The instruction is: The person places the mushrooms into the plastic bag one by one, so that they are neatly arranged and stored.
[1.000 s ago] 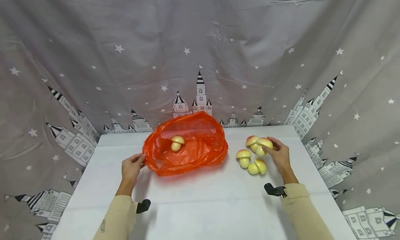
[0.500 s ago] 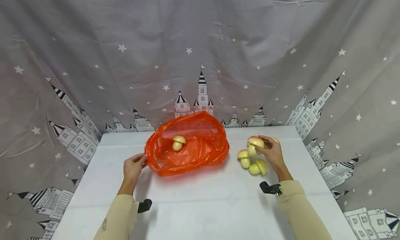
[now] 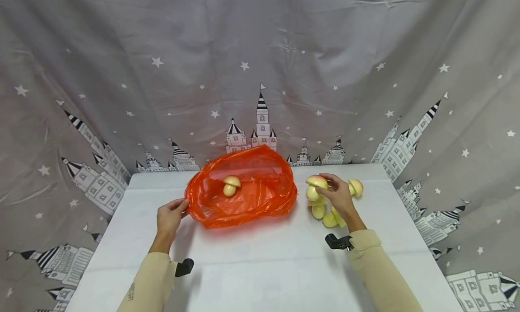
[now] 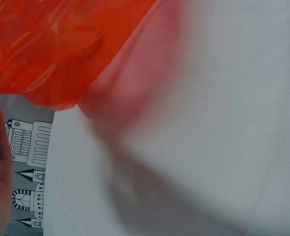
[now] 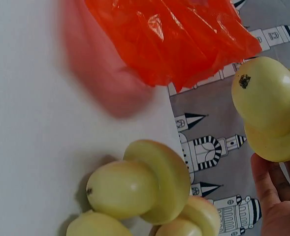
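My left hand (image 3: 168,217) pinches the left rim of a red-orange plastic bag (image 3: 243,219), whose mouth gapes toward me. Inside the bag lies one toy mushroom (image 3: 231,185), yellow with a reddish cap. Right of the bag, my right hand (image 3: 339,195) grips another toy mushroom (image 3: 316,189) by its cap and stem, above the table. In the right wrist view this held mushroom (image 5: 268,98) shows its stem end with a dark mark. Just beneath it sit a mushroom (image 3: 318,210) and a further mushroom (image 3: 331,219), partly hidden by the hand.
A lone mushroom (image 3: 356,188) lies on the table, right of my right hand. The white-covered table (image 3: 260,276) ends at a grey curtain (image 3: 260,54) printed with castles and stars. Small black devices (image 3: 184,267) are strapped at both wrists.
My right hand has moved left with a mushroom in its grip, over the front mushrooms. Another mushroom now shows to the hand's right. The left hand and bag stay nearly still.
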Action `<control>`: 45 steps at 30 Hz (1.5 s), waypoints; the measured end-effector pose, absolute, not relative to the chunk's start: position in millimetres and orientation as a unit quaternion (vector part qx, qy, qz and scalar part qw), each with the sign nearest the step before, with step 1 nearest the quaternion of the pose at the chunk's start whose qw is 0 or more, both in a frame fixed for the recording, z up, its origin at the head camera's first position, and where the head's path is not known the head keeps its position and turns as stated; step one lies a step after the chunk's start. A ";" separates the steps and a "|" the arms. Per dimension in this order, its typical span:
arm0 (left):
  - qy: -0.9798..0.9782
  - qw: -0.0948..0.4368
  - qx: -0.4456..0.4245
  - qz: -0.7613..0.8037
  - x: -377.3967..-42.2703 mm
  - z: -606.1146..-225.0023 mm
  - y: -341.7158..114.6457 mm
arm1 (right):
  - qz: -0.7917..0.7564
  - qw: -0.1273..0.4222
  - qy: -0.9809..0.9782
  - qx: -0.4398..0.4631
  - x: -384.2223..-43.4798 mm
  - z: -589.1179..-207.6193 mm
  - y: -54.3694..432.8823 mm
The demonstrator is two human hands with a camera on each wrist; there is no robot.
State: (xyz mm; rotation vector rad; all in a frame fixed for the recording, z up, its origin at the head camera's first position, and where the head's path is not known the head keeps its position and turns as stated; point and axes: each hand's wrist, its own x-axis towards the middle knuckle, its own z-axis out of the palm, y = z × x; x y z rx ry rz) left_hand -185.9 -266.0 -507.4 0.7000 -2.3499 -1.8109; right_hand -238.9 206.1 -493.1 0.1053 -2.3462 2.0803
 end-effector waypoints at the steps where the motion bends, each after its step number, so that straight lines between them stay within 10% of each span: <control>1: -0.767 0.048 0.231 -0.596 -188.6 -514.9 -269.8 | 0.662 0.001 -0.749 0.036 -239.5 -492.2 203.6; 45: -0.758 0.050 0.244 -0.602 -185.9 -508.9 -258.9 | 0.620 0.031 -0.769 0.153 -249.3 -445.4 114.5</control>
